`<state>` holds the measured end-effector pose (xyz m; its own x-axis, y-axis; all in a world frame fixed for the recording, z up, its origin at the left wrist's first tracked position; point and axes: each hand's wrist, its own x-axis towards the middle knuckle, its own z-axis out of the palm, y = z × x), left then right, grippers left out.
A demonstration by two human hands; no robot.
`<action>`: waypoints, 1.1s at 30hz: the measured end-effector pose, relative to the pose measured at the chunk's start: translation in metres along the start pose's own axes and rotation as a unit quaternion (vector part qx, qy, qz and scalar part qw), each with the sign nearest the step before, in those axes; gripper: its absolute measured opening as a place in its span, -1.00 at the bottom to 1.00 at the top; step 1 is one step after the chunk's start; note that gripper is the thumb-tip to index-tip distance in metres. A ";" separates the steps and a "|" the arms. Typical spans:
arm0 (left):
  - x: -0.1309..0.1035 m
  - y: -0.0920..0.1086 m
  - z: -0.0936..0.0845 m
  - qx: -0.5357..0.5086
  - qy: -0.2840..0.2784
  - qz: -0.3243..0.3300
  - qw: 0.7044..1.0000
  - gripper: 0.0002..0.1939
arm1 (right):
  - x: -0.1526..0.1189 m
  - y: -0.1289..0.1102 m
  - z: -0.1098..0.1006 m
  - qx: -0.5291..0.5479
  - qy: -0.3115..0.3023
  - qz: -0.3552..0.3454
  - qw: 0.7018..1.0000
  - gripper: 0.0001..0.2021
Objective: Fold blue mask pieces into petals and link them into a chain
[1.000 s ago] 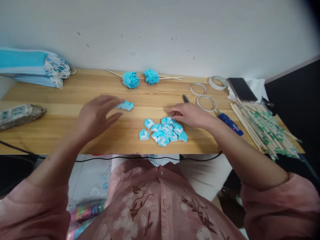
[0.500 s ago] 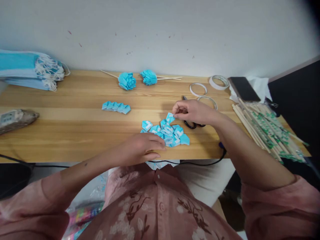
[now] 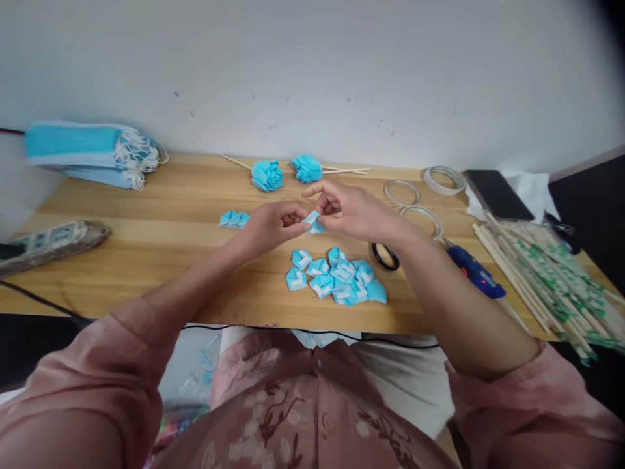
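Between my two hands is a small folded blue paper petal [image 3: 314, 222] with a white strip on it. My left hand [image 3: 276, 225] pinches its left edge, and my right hand [image 3: 344, 207] grips its right side with the index finger raised. Below them on the table lies a pile of blue folded petals [image 3: 344, 279], several bearing white tape strips. A row of joined blue petals [image 3: 234, 219] lies left of my left hand, which partly covers it. Two blue paper flowers [image 3: 267, 175] on sticks lie behind my hands.
Tape rolls [image 3: 444, 180] and a phone [image 3: 497, 194] lie at the back right. Scissors [image 3: 385, 256] and a blue glue gun [image 3: 473, 270] sit near my right forearm, beside bundled wooden sticks [image 3: 547, 280]. At left are stacked face masks [image 3: 92, 150] and a power strip [image 3: 58, 244].
My right hand has lifted a petal off the pile and carried it left. My left hand has left the pile, moving up to meet it. The view has shifted slightly left.
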<state>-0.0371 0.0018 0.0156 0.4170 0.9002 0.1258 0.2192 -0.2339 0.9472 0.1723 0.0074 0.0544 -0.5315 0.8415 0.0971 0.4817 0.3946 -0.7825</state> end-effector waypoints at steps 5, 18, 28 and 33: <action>-0.003 -0.006 -0.001 -0.002 0.050 -0.011 0.999 -0.81 | 0.011 0.007 0.010 0.064 0.037 -0.030 0.997 -0.60; -0.007 -0.005 0.007 -0.200 0.048 -0.095 0.974 -0.73 | -0.002 0.033 0.038 0.204 0.085 0.038 0.974 -0.64; -0.010 -0.005 0.005 -0.164 0.052 -0.083 0.982 -0.68 | -0.006 0.023 0.040 0.118 0.100 0.034 0.987 -0.74; -0.010 -0.007 0.005 -0.153 0.063 -0.096 0.982 -0.66 | -0.007 0.024 0.038 0.137 0.120 0.045 0.982 -0.71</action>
<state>-0.0387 -0.0074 0.0067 0.2779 0.9595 -0.0456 0.0001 0.0474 0.9989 0.1609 -0.0033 0.0119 -0.2997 0.9443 0.1358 0.2969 0.2276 -0.9274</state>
